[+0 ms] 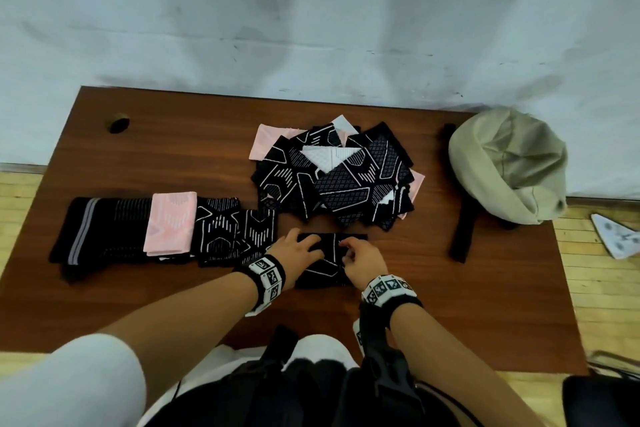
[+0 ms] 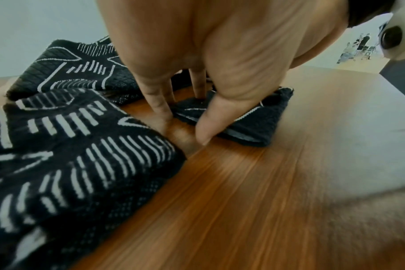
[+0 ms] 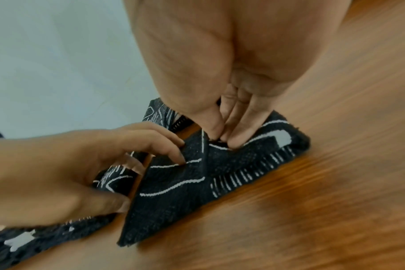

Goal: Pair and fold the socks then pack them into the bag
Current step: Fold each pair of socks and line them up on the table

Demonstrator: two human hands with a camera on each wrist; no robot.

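Wooden table (image 1: 415, 288), both hands busy — left hand (image 1: 294, 250) pressing, right hand (image 1: 363, 262) pinching a black sock (image 1: 329, 270); folded row (image 1: 166, 229) done, pile (image 1: 332, 173) and bag (image 1: 509, 163) waiting.

A brown wooden counter (image 1: 398, 305) carries a heap of loose socks (image 1: 332, 177), a row of folded socks (image 1: 162, 229), one black patterned sock (image 1: 329, 267) and a beige bag (image 1: 505, 163).
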